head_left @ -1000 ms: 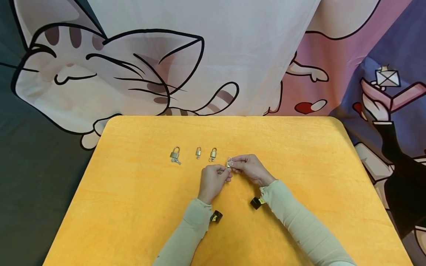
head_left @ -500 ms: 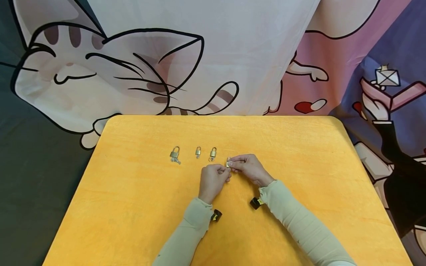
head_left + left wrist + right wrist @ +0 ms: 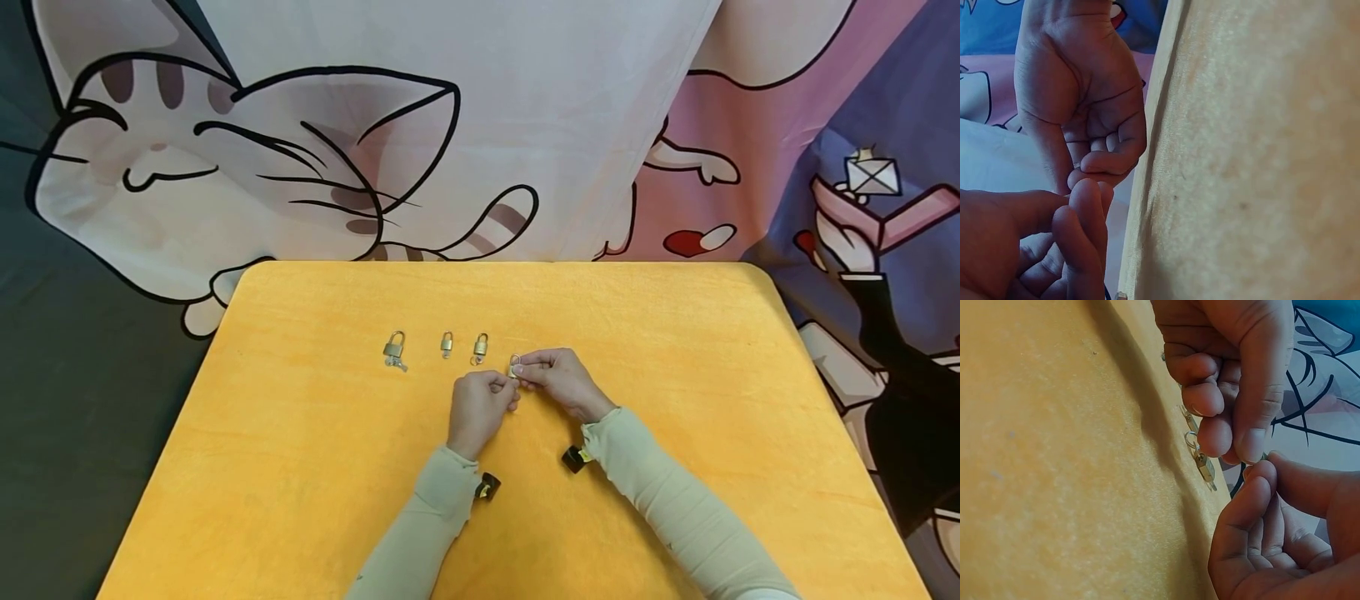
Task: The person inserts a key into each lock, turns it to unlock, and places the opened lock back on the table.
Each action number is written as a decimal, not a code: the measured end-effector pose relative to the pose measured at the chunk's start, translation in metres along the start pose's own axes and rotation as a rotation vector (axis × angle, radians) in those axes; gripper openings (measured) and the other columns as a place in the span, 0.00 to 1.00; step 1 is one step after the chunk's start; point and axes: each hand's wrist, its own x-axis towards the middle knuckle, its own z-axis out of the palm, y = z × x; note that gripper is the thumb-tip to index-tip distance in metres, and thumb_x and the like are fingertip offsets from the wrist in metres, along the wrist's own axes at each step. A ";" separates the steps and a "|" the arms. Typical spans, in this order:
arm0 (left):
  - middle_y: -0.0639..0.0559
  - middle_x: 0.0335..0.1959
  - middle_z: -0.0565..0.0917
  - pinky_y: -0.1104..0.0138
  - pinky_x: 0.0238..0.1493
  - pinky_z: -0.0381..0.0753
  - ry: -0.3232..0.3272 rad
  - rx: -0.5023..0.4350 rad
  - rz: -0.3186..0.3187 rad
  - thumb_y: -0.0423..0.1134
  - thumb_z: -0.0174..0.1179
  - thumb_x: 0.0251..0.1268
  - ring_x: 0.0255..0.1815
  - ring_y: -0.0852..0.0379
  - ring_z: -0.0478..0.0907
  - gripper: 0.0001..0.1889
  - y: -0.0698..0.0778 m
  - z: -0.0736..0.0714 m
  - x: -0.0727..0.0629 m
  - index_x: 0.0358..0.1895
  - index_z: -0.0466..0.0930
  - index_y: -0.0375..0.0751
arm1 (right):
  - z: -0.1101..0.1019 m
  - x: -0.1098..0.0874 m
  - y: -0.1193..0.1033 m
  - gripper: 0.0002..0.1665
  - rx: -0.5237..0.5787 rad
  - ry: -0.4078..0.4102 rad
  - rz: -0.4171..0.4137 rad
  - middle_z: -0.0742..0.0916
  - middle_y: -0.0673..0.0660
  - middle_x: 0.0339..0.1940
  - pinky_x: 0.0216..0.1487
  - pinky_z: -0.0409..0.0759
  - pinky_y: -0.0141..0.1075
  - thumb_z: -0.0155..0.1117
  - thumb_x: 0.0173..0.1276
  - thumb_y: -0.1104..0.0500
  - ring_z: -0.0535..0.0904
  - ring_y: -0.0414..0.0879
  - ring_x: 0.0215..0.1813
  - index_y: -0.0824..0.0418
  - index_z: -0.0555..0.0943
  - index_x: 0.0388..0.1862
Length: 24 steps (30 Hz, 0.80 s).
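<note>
A small brass padlock (image 3: pixel 514 367) is held up between two hands over the table, its shackle uppermost. My right hand (image 3: pixel 564 382) pinches its body between thumb and fingers. My left hand (image 3: pixel 480 407) pinches at its lower end. In the right wrist view the left hand (image 3: pixel 1229 375) and right hand (image 3: pixel 1285 537) meet fingertip to fingertip, with only a sliver of metal showing. Both hands, the left (image 3: pixel 1041 244) and right (image 3: pixel 1085 94), also meet in the left wrist view, where the padlock is hidden. Whether a key is between the left fingertips cannot be seen.
On the yellow table (image 3: pixel 315 467), left of the hands, lie a larger padlock (image 3: pixel 393 350) with keys, a tiny padlock (image 3: pixel 447 345) and a medium padlock (image 3: pixel 481 348) with a ring. A cartoon-printed curtain (image 3: pixel 570 150) hangs behind the far edge.
The held padlock and my right hand have shifted very slightly to the left. Both pinches stay as they were, and the padlocks on the table have not moved.
</note>
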 end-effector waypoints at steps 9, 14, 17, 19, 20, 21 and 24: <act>0.57 0.18 0.85 0.70 0.23 0.82 -0.032 -0.104 -0.066 0.34 0.66 0.67 0.18 0.64 0.82 0.08 -0.001 -0.001 0.001 0.29 0.89 0.36 | 0.001 0.003 0.003 0.16 0.008 -0.001 -0.011 0.89 0.61 0.40 0.38 0.82 0.31 0.68 0.69 0.65 0.82 0.42 0.34 0.77 0.83 0.50; 0.55 0.20 0.86 0.70 0.24 0.83 -0.049 -0.135 -0.105 0.36 0.65 0.70 0.20 0.61 0.84 0.10 -0.002 -0.001 0.002 0.29 0.88 0.36 | 0.001 0.004 0.003 0.17 -0.019 -0.003 -0.023 0.89 0.62 0.43 0.40 0.83 0.32 0.69 0.69 0.64 0.84 0.42 0.35 0.76 0.83 0.51; 0.53 0.21 0.86 0.69 0.26 0.83 -0.058 -0.160 -0.115 0.34 0.63 0.71 0.22 0.60 0.84 0.10 -0.002 -0.001 0.003 0.31 0.87 0.34 | 0.001 0.006 0.003 0.17 -0.013 -0.005 -0.034 0.89 0.62 0.42 0.41 0.84 0.34 0.69 0.69 0.65 0.85 0.43 0.36 0.76 0.83 0.52; 0.51 0.22 0.86 0.69 0.26 0.84 -0.063 -0.182 -0.121 0.33 0.62 0.72 0.23 0.59 0.85 0.10 -0.002 -0.001 0.005 0.32 0.87 0.33 | 0.001 0.006 0.002 0.17 -0.004 -0.009 -0.040 0.89 0.63 0.42 0.42 0.84 0.34 0.69 0.69 0.66 0.85 0.43 0.37 0.76 0.82 0.52; 0.50 0.23 0.86 0.69 0.27 0.84 -0.067 -0.194 -0.125 0.33 0.61 0.73 0.23 0.58 0.85 0.10 -0.002 -0.001 0.005 0.33 0.87 0.32 | 0.001 0.006 0.002 0.18 0.002 -0.010 -0.043 0.89 0.63 0.42 0.42 0.84 0.34 0.69 0.69 0.66 0.85 0.43 0.37 0.77 0.81 0.53; 0.49 0.23 0.87 0.69 0.27 0.84 -0.071 -0.204 -0.129 0.32 0.60 0.73 0.24 0.58 0.85 0.10 -0.002 -0.001 0.006 0.33 0.87 0.32 | 0.001 0.007 0.002 0.18 0.006 -0.010 -0.043 0.89 0.63 0.42 0.42 0.84 0.34 0.68 0.69 0.66 0.85 0.43 0.37 0.77 0.81 0.53; 0.48 0.24 0.87 0.68 0.28 0.85 -0.082 -0.226 -0.144 0.32 0.60 0.73 0.25 0.56 0.86 0.10 0.000 -0.001 0.008 0.34 0.87 0.31 | 0.001 0.007 0.001 0.18 0.010 -0.002 -0.044 0.89 0.63 0.43 0.42 0.84 0.34 0.68 0.69 0.66 0.85 0.42 0.36 0.77 0.81 0.53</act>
